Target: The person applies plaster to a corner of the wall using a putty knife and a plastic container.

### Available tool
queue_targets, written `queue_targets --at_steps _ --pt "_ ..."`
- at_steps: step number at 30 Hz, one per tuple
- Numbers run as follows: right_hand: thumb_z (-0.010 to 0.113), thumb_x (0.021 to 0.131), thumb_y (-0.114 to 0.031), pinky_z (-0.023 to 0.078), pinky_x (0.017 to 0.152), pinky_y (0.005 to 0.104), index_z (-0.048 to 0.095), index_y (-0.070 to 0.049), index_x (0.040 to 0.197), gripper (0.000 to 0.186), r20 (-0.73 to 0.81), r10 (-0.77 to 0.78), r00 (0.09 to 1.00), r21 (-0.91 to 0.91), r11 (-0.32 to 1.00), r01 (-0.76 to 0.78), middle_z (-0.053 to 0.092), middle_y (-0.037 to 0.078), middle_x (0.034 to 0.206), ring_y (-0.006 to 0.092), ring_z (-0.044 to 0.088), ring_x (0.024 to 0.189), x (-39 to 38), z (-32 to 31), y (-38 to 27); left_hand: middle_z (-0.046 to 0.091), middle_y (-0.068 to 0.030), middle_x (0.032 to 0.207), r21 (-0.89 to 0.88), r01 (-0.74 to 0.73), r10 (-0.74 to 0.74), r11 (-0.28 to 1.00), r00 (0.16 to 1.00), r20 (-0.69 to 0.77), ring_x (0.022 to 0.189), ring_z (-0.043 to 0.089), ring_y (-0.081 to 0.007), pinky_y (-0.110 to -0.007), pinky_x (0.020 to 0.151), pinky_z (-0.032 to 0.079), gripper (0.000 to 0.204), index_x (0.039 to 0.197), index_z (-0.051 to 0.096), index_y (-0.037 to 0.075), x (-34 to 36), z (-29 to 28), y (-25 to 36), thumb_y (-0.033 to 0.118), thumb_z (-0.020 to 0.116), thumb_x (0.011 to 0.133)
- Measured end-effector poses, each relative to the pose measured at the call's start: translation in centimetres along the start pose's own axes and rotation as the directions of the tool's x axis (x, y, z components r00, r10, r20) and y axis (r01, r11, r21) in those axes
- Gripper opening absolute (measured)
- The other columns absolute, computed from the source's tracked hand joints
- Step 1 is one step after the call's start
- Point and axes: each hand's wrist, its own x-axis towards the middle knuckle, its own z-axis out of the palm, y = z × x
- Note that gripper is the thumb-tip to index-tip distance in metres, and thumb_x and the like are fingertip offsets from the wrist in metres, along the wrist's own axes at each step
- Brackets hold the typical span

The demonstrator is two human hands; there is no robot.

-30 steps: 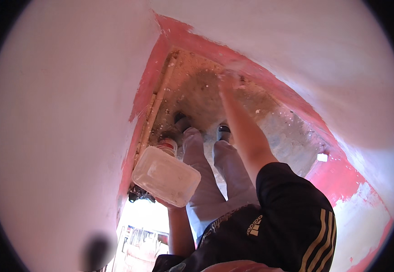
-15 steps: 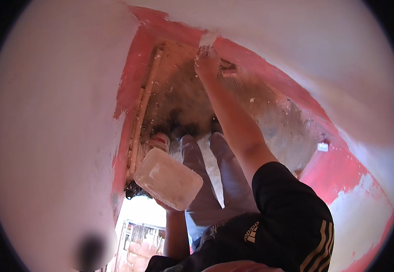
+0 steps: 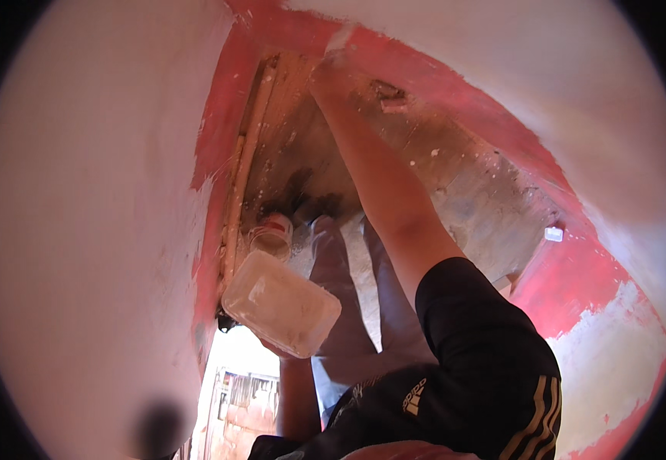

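My left hand [image 3: 278, 350] grips the near edge of a pale, rectangular plastic tub [image 3: 281, 305], mostly hidden beneath it. The tub is tilted in front of my legs and looks smeared with whitish residue. My right arm reaches far forward to the low red band of the far wall. There my right hand [image 3: 331, 77] is closed, its fingers slightly blurred, right below a whitish patch [image 3: 339, 37] on the red paint. What those fingers hold, if anything, I cannot make out.
A bucket [image 3: 273, 236] stands on the stained floor [image 3: 444, 180] by my feet. Pinkish debris [image 3: 394, 104] lies near the far wall. Long strips [image 3: 250, 153] run along the left wall [image 3: 103, 192]. A small white box [image 3: 554, 234] is on the right wall.
My right hand has shifted slightly left and up in the picture, staying at the red band. The whitish patch above it shows longer. The tub has hardly moved in my left hand.
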Motion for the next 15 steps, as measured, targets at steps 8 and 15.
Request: queue_targets --at_steps 8,15 --pt "0.057 0.092 -0.011 0.054 0.081 0.0378 0.054 -0.003 0.110 0.020 -0.021 0.145 0.989 0.198 0.970 -0.138 0.063 0.011 0.097 0.0278 0.064 0.095 5.0 -4.3 3.6 0.043 -0.0123 0.146 -0.014 0.012 -0.012 1.000 0.999 0.036 0.124 0.054 -0.0321 -0.047 0.106 0.044 0.077 0.148 0.030 0.008 -0.5 0.3 -1.3 0.053 0.057 0.091" --pt "0.057 0.092 -0.010 0.055 0.080 0.0371 0.054 -0.002 0.112 0.021 -0.033 0.032 0.999 0.074 0.997 -0.029 0.063 0.012 0.100 0.0277 0.064 0.095 -2.2 -0.8 3.9 0.043 -0.0122 0.146 -0.049 0.029 -0.027 0.998 0.999 0.038 0.124 0.054 -0.0324 -0.047 0.106 0.044 0.078 0.148 0.031 0.008 -0.5 0.4 -0.8 0.053 0.057 0.091"
